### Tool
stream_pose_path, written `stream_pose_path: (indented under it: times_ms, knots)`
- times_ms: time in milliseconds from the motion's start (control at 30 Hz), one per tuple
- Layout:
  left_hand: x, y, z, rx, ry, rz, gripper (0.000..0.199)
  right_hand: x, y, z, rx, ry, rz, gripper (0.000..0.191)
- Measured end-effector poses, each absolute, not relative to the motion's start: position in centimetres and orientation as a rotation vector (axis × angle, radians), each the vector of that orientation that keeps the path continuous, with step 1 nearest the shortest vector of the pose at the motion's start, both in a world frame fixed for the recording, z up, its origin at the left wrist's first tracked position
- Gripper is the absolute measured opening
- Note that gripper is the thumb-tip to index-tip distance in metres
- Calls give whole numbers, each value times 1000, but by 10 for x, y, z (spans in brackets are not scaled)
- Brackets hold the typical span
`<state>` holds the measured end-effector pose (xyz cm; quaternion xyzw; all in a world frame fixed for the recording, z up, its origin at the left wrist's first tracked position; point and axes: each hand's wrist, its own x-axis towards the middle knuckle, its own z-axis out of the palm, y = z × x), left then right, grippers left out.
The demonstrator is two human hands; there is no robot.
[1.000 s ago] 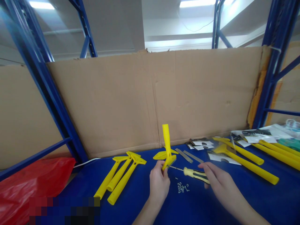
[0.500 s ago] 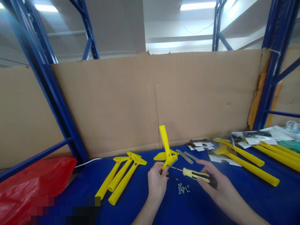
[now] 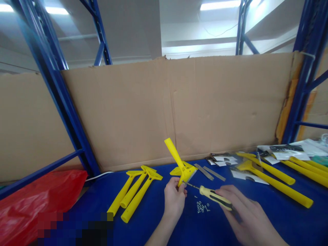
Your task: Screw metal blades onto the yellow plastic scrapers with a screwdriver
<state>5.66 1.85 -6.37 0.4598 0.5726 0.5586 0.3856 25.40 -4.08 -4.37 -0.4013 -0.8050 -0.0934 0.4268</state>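
A yellow scraper with a metal blade along its head is pinched by my left hand, its handle tilted up and to the left. My right hand is closed around a screwdriver with a cream and black handle. The screwdriver's tip meets the scraper's head beside my left fingers. Small screws and nuts lie on the blue table below the screwdriver. Two metal blades lie behind it. Yellow head pieces rest behind the held scraper.
Three yellow scrapers lie at left, near a red plastic bag. More yellow scrapers and card packets lie at right. A cardboard sheet stands behind the table between blue metal posts.
The held scraper's handle has tipped further left. My right hand has turned over the screwdriver and moved slightly right and down. The whole view has shifted a little.
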Motion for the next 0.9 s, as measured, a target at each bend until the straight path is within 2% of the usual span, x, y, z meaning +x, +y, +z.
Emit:
stream_pose_path:
  times_ms: [100,333,900]
  knots:
    - [59,19,-71,1313,1471,1409,3,247,-46,-41,-951,-2056,-381,23]
    - [62,17,-63,1162,1501,1395,8,244,-50,-38,-1034,-1968,-222,11]
    - [58,20,-71,1276,1562,1335,11,246,-41,-41,-995,-1931,-208,10]
